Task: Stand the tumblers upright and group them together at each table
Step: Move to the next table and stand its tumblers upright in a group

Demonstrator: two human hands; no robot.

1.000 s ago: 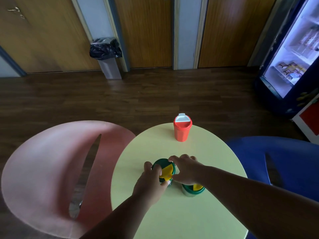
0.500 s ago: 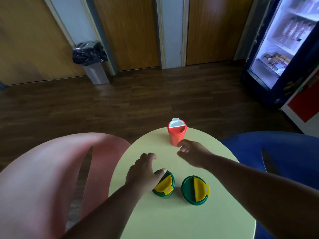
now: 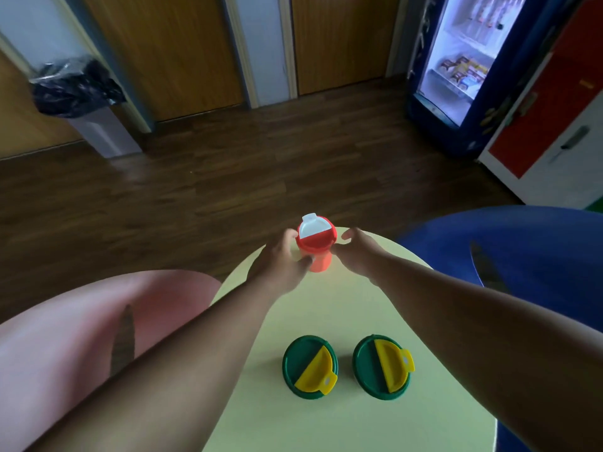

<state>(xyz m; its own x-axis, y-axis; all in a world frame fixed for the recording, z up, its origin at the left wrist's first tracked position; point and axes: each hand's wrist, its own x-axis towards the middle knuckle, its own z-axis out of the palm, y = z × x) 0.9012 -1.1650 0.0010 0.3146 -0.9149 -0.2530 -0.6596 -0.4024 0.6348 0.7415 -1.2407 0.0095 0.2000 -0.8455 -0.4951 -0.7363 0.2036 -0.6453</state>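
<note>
A red tumbler with a white flip lid stands upright near the far edge of the round yellow table. My left hand curls round its left side, thumb on the body and fingers behind the lid. Just to its right, my right hand has its fingertips close to the lid; contact is unclear. Two green tumblers with yellow lids stand upright side by side near me, the left one and the right one.
A pink chair sits left of the table and a blue chair right. Beyond lie dark wood floor, a bin with a black bag and a lit drinks fridge.
Both hands left the green tumblers, which now stand together near me, and reached forward to the red tumbler. The left hand has closed round it.
</note>
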